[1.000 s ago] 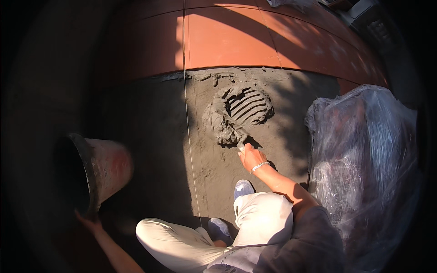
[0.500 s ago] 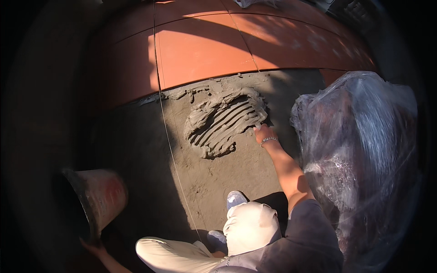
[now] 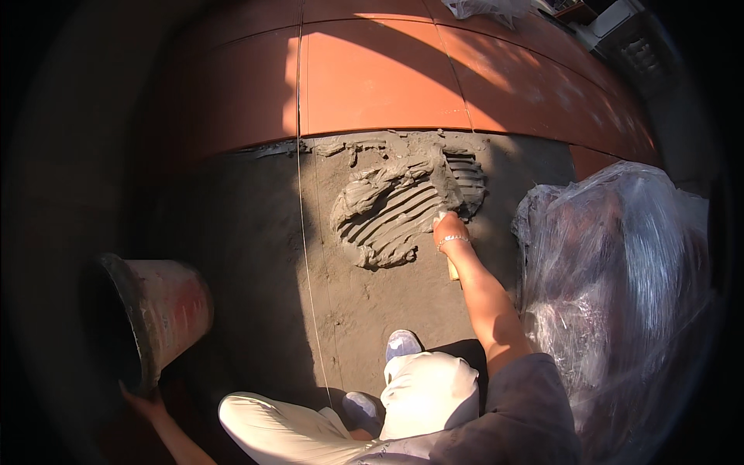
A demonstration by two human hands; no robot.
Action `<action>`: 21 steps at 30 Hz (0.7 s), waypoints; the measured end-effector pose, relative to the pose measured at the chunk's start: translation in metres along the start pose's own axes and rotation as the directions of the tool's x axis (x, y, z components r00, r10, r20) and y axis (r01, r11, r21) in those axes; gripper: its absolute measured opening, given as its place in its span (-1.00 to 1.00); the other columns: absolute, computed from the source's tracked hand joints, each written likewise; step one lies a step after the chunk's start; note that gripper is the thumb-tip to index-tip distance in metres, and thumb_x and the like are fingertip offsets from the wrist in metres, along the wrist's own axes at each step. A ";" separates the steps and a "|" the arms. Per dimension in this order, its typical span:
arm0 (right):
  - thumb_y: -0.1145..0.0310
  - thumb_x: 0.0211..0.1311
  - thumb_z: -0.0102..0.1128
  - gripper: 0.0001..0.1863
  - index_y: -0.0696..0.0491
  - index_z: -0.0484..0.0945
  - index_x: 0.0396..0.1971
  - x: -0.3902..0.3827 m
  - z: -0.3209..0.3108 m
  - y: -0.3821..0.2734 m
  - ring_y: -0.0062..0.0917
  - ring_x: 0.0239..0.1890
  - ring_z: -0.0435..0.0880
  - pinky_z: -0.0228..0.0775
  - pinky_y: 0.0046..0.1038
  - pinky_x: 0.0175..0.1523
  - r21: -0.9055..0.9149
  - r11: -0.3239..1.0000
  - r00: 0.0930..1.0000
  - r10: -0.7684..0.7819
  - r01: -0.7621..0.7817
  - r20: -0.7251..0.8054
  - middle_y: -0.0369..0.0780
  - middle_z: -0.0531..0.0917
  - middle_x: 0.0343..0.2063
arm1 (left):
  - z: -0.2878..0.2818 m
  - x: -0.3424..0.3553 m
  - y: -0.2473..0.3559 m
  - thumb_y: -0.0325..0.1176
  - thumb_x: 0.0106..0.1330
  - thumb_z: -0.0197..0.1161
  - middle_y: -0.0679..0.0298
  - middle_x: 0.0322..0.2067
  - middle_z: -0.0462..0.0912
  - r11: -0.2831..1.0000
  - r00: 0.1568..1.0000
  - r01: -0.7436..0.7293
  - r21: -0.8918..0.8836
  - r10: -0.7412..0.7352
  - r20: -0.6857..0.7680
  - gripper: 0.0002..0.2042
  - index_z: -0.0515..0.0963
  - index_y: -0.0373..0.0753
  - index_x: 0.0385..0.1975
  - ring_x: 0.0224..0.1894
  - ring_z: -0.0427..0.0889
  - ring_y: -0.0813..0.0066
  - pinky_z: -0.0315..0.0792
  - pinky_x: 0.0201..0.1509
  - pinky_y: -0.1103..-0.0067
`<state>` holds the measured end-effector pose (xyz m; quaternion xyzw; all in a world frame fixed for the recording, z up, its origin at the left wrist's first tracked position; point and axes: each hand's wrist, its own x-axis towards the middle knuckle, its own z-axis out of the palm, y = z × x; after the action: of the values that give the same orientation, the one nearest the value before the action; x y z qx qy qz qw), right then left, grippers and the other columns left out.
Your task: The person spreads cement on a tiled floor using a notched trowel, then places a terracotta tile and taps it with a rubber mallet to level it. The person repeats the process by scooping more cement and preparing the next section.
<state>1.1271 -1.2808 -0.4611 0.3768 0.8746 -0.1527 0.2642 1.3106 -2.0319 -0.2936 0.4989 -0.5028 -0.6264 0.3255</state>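
My right hand (image 3: 451, 230) is wrapped round the handle of a notched trowel (image 3: 445, 184), whose mortar-smeared blade points away from me. Under and beside the blade lies a patch of wet grey mortar (image 3: 391, 213), combed into curved ridges with lumpy edges. A short wooden end of the handle shows below my wrist. At the lower left, in shadow, my left hand (image 3: 145, 403) grips the rim of a dirty bucket (image 3: 174, 310) with a reddish patch. The bucket is tipped on its side, its dark mouth turned left; what is inside cannot be seen.
Large terracotta-coloured tiles (image 3: 372, 74) lie beyond the mortar. A taut string (image 3: 307, 256) runs along the rough grey floor (image 3: 372, 310) to my left. A stack wrapped in clear plastic (image 3: 620, 294) stands close on my right. Crumpled plastic (image 3: 488, 8) lies on the far tiles.
The trowel blade has come into plain sight at the patch's right side, with fresh ridges to its right. My left hand still grips the bucket. The whole view has shifted slightly.
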 end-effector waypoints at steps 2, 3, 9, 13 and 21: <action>0.16 0.35 0.07 -0.55 0.27 0.39 -0.02 -0.028 0.025 -0.030 -0.07 -0.03 0.65 0.51 -0.15 0.04 0.019 0.992 0.989 -0.126 0.125 0.072 0.12 0.64 -0.11 | -0.004 0.005 0.000 0.09 0.25 0.19 0.09 0.39 0.05 1.000 1.000 0.004 0.004 -0.004 0.026 -0.30 0.19 -0.01 0.37 0.41 0.06 0.05 0.10 0.36 0.13; 0.16 0.34 0.08 -0.54 0.29 0.38 -0.01 -0.041 0.035 -0.046 -0.05 -0.03 0.65 0.51 -0.15 0.04 0.028 0.986 0.980 -0.169 0.167 0.106 0.13 0.64 -0.12 | -0.006 0.007 -0.001 0.10 0.25 0.20 0.09 0.39 0.05 1.000 0.999 0.001 0.005 -0.001 0.046 -0.29 0.19 -0.01 0.37 0.41 0.06 0.05 0.10 0.36 0.13; 0.24 0.36 -0.02 -0.59 0.28 0.39 0.01 -0.078 0.044 -0.112 -0.06 0.01 0.63 0.48 -0.15 0.08 -0.075 0.911 0.902 -0.384 0.405 0.198 0.14 0.64 -0.11 | -0.008 0.006 -0.003 0.10 0.24 0.21 0.13 0.41 0.01 1.000 0.998 0.004 -0.015 -0.003 0.060 -0.28 0.18 0.00 0.37 0.42 0.03 0.06 0.08 0.38 0.14; 0.12 0.35 0.03 -0.54 0.27 0.43 -0.05 -0.063 0.008 -0.105 -0.09 -0.01 0.64 0.46 -0.14 0.06 -0.228 0.788 0.819 -0.538 0.572 0.197 0.11 0.65 -0.14 | -0.003 -0.002 -0.001 0.10 0.22 0.22 0.13 0.41 0.03 0.999 0.999 -0.046 0.023 0.046 0.007 -0.27 0.18 -0.01 0.37 0.43 0.02 0.07 0.06 0.39 0.13; 0.10 0.30 0.10 -0.62 0.17 0.44 -0.21 -0.008 -0.010 -0.109 -0.05 -0.23 0.68 0.51 -0.12 -0.13 -0.404 0.516 0.608 -0.782 0.755 0.137 0.05 0.68 -0.36 | 0.000 -0.004 -0.001 0.13 0.20 0.24 0.12 0.39 0.08 0.998 1.000 -0.007 0.069 0.008 -0.017 -0.21 0.16 -0.08 0.38 0.42 0.06 0.10 0.05 0.39 0.14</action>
<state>1.0474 -1.3536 -0.4405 -0.1108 0.9687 -0.0484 0.2167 1.3115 -2.0276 -0.2928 0.5131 -0.5231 -0.6032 0.3149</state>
